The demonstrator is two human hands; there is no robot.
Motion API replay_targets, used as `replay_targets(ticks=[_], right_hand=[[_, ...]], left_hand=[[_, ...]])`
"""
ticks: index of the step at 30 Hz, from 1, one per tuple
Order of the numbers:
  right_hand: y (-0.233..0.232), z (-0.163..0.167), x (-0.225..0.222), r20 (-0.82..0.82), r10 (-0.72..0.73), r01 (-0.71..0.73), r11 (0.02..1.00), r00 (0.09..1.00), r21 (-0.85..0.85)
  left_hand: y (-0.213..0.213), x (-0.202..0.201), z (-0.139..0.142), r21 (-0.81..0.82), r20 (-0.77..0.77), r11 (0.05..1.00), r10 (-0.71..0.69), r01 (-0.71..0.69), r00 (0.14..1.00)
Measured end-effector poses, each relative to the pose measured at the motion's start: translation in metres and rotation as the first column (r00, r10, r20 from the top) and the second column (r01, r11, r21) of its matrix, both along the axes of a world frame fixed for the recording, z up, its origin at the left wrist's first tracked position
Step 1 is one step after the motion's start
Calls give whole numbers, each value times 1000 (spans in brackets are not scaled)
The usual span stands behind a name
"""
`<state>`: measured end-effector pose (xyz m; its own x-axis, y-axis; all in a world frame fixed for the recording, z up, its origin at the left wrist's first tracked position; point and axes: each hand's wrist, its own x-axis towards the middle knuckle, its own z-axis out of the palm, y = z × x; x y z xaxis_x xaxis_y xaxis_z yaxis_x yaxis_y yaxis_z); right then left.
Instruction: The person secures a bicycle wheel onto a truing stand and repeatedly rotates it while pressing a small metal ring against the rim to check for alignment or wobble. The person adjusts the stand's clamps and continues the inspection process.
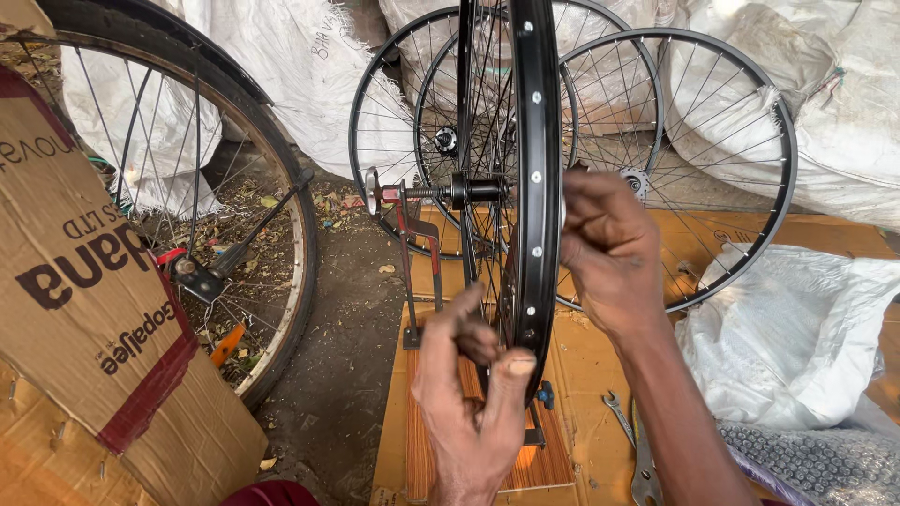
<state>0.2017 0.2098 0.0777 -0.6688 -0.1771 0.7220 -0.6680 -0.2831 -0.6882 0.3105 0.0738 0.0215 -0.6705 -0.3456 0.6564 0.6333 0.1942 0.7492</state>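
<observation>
A black bicycle wheel rim [538, 141] with thin spokes stands upright, edge-on, its axle [441, 191] resting in a metal truing stand [410, 272]. My left hand [473, 403] is at the lower part of the rim, thumb pressed on the rim's outer face and fingers curled among the spokes; a small tool may be hidden in them. My right hand [609, 253] touches the rim's right side at hub height, fingers bent against it.
Several more black spoked wheels [712, 169] lean on white sacks [834, 103] behind. A bicycle's tyred wheel [281, 234] and a cardboard box [84, 309] stand at left. Spanners [621, 417] lie on cardboard at lower right, beside a white bag [787, 328].
</observation>
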Motion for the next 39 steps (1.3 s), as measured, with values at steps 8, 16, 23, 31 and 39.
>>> replay_targets(ticks=[8, 16, 23, 31, 39], right_hand=[[-9, -12, -12, 166, 135, -150, 985, 977, 80], [-33, 2, 8, -13, -67, 67, 997, 998, -35], [-42, 8, 15, -361, -421, 457, 889, 832, 17], [-15, -3, 4, 21, 120, -118, 991, 993, -67], [-33, -20, 17, -278, -257, 267, 964, 926, -1]], left_hand=[[6, 6, -11, -168, 165, 984, -38, 66, 986], [2, 7, -4, -154, 299, 984, -45, 95, 953], [0, 9, -4, -147, 118, 989, -18, 35, 993], [0, 4, -9, -153, 118, 985, -62, 80, 991], [4, 5, -11, -150, 182, 984, -67, 95, 981]])
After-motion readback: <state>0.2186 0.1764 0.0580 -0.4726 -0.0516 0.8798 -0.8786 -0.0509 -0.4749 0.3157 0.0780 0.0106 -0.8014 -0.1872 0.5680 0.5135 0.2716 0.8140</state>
